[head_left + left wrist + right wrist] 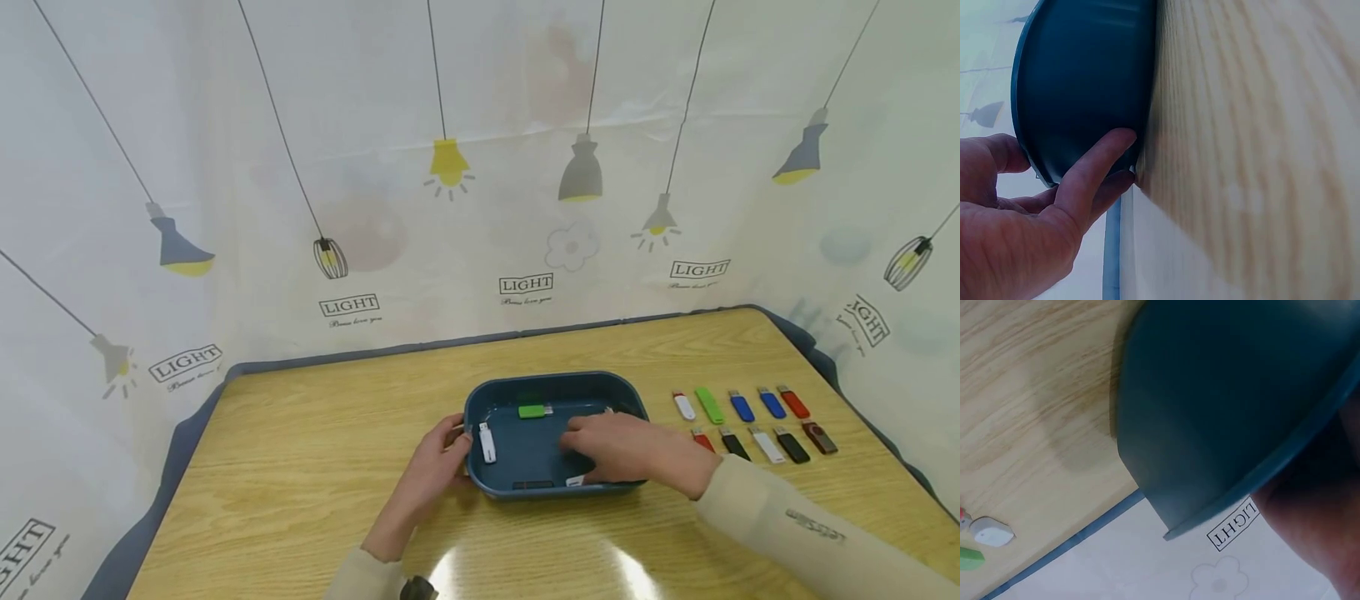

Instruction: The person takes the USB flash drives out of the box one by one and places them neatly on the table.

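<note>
Blue tray (555,493) sits on the wooden table (337,450), left end gripped by the half-closed left hand (437,460). The right hand (618,446) reaches inside, fingertips hidden, opening and grip unclear. "LIGHT" marks the far backdrop (450,292); lettering marks the right sleeve (810,533).

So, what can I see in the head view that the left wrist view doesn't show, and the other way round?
Only the head view shows the inside of the tray with loose USB sticks, the right hand reaching in, and two rows of sticks beside it. Only the left wrist view shows, close up, fingers of the left hand against the tray's outer wall. Both show the left hand at the tray, the wooden table and the backdrop with printed lamps.
</note>
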The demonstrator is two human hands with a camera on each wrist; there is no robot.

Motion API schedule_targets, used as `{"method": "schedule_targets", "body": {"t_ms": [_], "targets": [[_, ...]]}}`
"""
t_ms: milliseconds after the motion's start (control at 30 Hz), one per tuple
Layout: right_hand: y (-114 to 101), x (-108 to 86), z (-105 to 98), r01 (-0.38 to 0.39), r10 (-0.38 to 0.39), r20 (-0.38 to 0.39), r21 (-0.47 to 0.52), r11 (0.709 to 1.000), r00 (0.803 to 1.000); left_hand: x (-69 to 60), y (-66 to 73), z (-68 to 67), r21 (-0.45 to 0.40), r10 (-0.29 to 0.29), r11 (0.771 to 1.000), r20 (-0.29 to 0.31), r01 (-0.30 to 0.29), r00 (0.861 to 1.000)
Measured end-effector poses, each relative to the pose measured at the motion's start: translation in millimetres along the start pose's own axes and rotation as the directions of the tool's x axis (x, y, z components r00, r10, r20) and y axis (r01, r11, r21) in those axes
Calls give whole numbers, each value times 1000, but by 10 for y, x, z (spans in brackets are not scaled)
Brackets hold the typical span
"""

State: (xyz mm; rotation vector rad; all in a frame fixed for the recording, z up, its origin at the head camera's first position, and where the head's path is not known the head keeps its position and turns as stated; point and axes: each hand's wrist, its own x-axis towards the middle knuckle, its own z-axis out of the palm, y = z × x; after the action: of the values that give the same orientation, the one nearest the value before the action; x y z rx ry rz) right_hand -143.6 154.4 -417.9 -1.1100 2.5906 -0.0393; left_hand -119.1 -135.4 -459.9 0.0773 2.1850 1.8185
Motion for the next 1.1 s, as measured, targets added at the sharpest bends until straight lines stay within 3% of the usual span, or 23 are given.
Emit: {"method": "schedule_targets", "body": {"t_ms": [433,1100], "targets": [[2,79,-8,45,-44,-12,46,998,999,-5,-3,3,9,3,1000,-5,-2,1000],[0,73,21,42,-39,-54,52,998,998,-9,5,-2,7,0,1000,7,0,1000]]}}
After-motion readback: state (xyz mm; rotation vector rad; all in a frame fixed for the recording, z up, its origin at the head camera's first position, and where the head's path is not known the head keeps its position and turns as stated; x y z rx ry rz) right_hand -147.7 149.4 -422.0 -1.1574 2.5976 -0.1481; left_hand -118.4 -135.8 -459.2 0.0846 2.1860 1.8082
